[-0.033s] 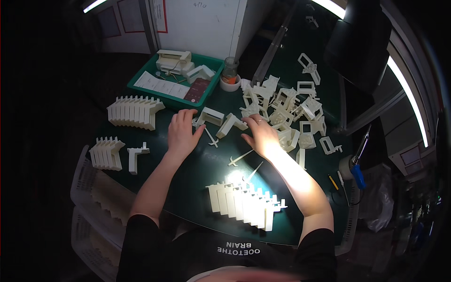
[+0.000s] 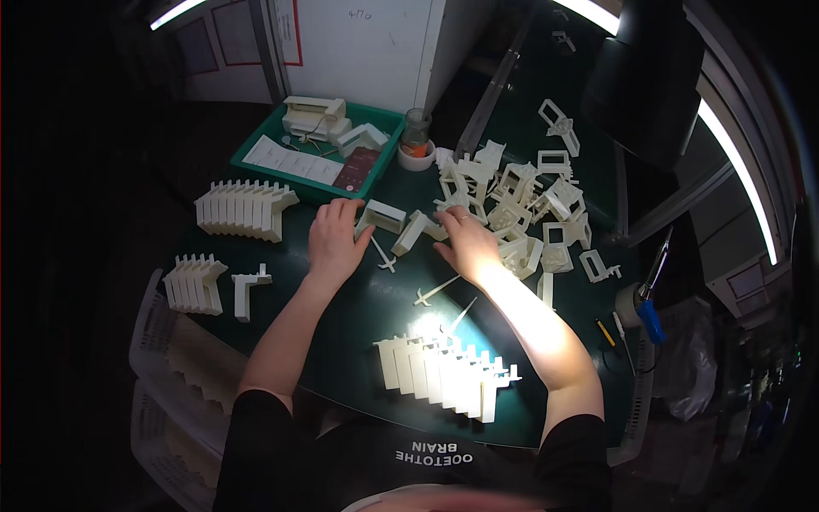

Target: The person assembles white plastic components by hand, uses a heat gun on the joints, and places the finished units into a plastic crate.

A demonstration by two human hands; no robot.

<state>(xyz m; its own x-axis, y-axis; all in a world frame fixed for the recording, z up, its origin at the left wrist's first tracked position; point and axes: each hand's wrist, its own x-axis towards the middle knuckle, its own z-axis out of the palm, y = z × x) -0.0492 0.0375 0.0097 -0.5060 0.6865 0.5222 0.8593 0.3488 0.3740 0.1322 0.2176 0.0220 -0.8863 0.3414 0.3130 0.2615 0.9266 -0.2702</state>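
My left hand (image 2: 334, 239) is palm down, thumb apart from the fingers. Its fingertips are at the left end of an off-white plastic frame piece (image 2: 386, 218), and that end is partly covered. To the right lies an angled off-white plastic piece (image 2: 414, 232). My right hand (image 2: 469, 245) reaches over its right end, fingers forward and thumb spread, beside the pile of parts; whether they touch is unclear. Neither piece looks lifted. Thin plastic sprues (image 2: 384, 254) lie between my arms, and a row of off-white parts (image 2: 439, 375) stands brightly lit near the front edge.
A heap of off-white frames (image 2: 520, 200) covers the right. Two rows of parts (image 2: 243, 211) (image 2: 192, 286) and a single bracket (image 2: 246, 294) stand left. Behind are a green tray (image 2: 281, 179) and glass jar (image 2: 416, 128). A blue-handled tool (image 2: 650, 320) is at right.
The view has shifted very slightly. My left hand covers a little more of the frame piece's left end. The parts on the table otherwise stay in place.
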